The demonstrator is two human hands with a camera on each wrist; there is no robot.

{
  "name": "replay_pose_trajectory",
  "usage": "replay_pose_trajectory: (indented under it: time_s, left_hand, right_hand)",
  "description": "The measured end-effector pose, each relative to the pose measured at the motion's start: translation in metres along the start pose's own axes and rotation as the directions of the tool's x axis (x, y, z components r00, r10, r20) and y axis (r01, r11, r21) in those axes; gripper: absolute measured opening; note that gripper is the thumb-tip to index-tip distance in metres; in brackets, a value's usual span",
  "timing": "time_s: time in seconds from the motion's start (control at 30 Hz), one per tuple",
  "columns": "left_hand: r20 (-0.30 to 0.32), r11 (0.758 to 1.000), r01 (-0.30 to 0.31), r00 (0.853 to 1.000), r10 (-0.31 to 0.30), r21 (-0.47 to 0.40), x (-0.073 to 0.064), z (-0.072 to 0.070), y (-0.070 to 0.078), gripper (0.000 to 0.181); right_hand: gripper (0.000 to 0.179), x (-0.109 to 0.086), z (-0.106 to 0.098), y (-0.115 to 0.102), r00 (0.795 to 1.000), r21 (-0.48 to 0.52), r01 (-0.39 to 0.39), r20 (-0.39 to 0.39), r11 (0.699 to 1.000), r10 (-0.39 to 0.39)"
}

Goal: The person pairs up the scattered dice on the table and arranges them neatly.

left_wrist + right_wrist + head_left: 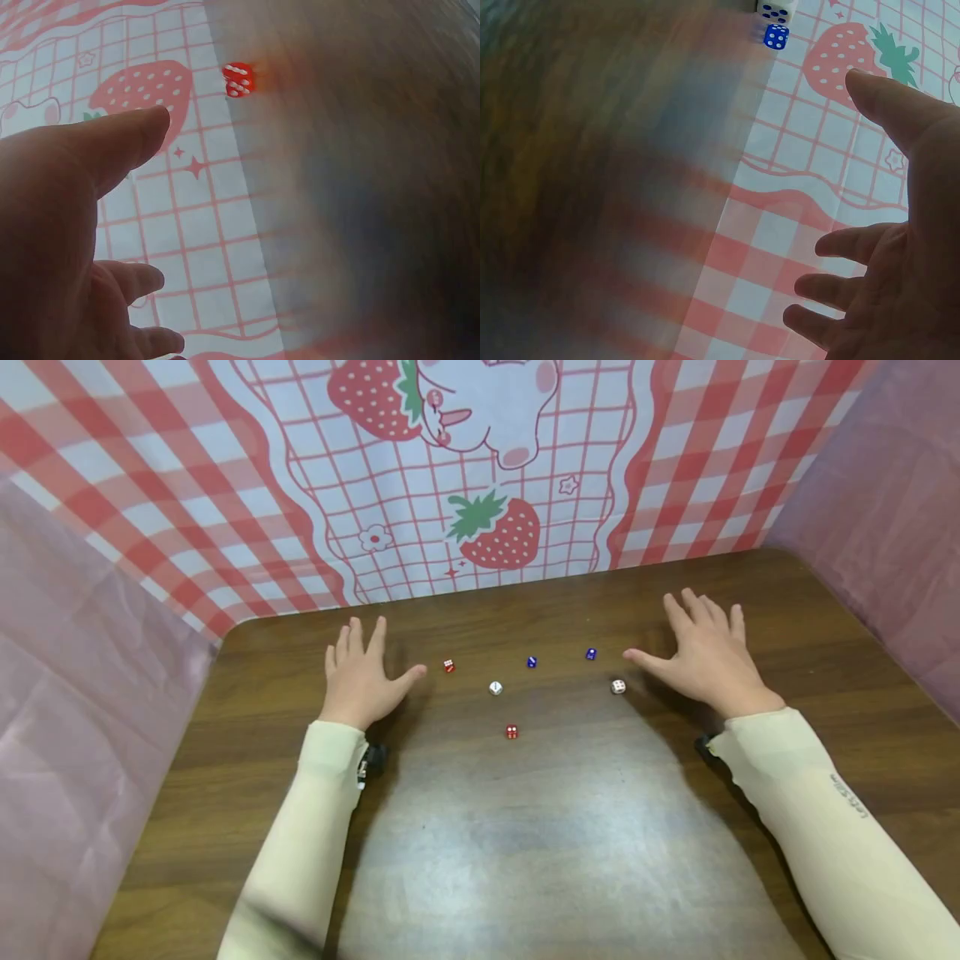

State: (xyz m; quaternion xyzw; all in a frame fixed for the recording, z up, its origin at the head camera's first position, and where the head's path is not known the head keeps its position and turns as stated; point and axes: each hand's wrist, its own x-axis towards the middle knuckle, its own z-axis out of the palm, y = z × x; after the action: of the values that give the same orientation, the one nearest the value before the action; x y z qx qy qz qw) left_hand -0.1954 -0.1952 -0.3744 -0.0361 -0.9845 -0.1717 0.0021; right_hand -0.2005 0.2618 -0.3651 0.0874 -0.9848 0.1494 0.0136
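Observation:
Several small dice lie scattered over the wooden table between the two hands. My left hand (362, 681) has its fingers spread, its thumb pointing toward a red die (449, 666) without touching it. On the other side, my right hand (708, 656) is spread too, its thumb near a white die (618, 687) and a blue die (592, 654). Another blue die (532, 662) and a white die (496, 688) sit in the middle. Closest to me is a second red die (512, 732). Neither hand holds anything.
The brown wooden table (525, 827) meets a red and white checked cloth (480, 468) with strawberries at its back edge. Pinkish cloth hangs at the left (82, 735) and right (870, 493). A small dark device (372, 762) is strapped at the left wrist.

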Motion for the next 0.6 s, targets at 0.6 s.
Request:
replay_pose_trajectory:
  time_s: [0.6]
  left_hand:
    - [-0.021, 0.962, -0.252, 0.968, 0.251, -0.103, -0.017, -0.011, 0.050, 0.071]
  right_hand:
    - [0.103, -0.005, -0.008, -0.014, 0.990, 0.068, 0.040, 0.133, 0.997, -0.048]
